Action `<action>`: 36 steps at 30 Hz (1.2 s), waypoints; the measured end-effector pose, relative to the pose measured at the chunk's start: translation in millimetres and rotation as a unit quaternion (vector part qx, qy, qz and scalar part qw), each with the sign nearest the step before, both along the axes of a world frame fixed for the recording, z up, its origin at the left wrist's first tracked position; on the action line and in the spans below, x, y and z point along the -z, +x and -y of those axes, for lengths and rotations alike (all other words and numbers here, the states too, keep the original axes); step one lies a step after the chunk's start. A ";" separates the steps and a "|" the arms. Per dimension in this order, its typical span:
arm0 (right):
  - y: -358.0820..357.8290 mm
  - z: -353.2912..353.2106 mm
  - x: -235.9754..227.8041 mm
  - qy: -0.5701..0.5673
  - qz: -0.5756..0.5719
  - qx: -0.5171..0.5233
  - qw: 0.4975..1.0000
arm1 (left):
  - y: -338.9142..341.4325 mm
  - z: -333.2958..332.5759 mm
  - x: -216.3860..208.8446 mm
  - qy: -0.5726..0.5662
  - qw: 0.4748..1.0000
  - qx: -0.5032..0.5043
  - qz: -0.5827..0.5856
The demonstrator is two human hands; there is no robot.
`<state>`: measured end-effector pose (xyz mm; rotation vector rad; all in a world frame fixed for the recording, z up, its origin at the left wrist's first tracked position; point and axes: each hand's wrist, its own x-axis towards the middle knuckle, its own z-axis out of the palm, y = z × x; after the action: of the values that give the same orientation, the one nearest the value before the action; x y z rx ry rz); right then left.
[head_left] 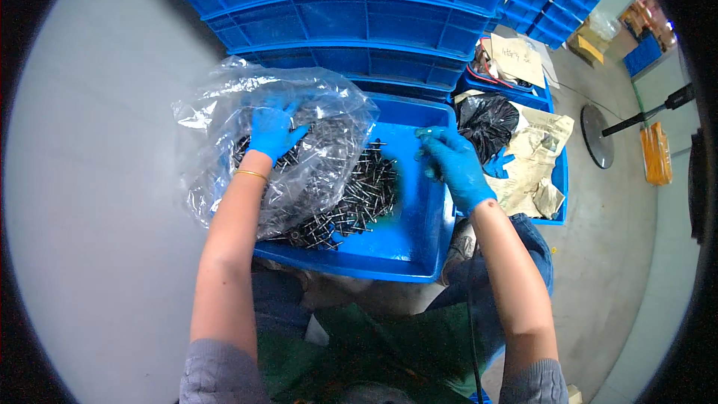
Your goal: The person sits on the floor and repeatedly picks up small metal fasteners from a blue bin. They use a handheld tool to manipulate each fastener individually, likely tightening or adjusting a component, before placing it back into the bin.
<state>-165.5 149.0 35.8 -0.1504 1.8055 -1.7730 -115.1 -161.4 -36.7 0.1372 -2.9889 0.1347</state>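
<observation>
A shallow blue plastic bin (411,243) stands in front of me, with many small dark metal pins or rivet-like parts (366,191) heaped in its left and middle. Over its left side lies a crumpled clear plastic bag (329,97) with more of these parts in it. My left hand (274,132), in a blue glove, reaches in at the bag with its fingers spread over the parts; thin film partly covers the fingertips. Above the bin's right side hangs my right hand (455,163), gloved in stained blue, fingers curled together. Whatever they hold is too small to make out.
Stacked blue crates (359,19) rise directly behind the bin. To the right, another blue crate (561,179) carries brown paper (535,153), a black plastic bag (486,126) and a blue glove (497,166). Farther right stands a round dark base with a pole (597,137).
</observation>
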 end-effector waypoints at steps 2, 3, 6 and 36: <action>-10.9 10.7 27.1 0.056 -0.049 -0.047 0.996 | 9.9 1.5 -3.3 -0.012 0.999 0.030 -0.027; -20.0 16.0 47.6 0.084 -0.075 -0.069 0.991 | 13.0 0.5 -9.8 -0.022 0.998 0.045 -0.035; -46.4 34.9 114.9 0.217 -0.423 -0.192 0.859 | 27.6 -9.3 -32.2 0.008 0.998 0.054 0.008; 78.6 19.4 4.7 -0.255 0.490 -0.057 0.831 | 105.0 -154.9 -90.8 0.836 0.534 -0.115 0.051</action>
<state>-87.0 129.6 31.1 0.3815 0.5670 -1.7102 -10.1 -6.5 54.1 0.6455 -1.8476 -2.5966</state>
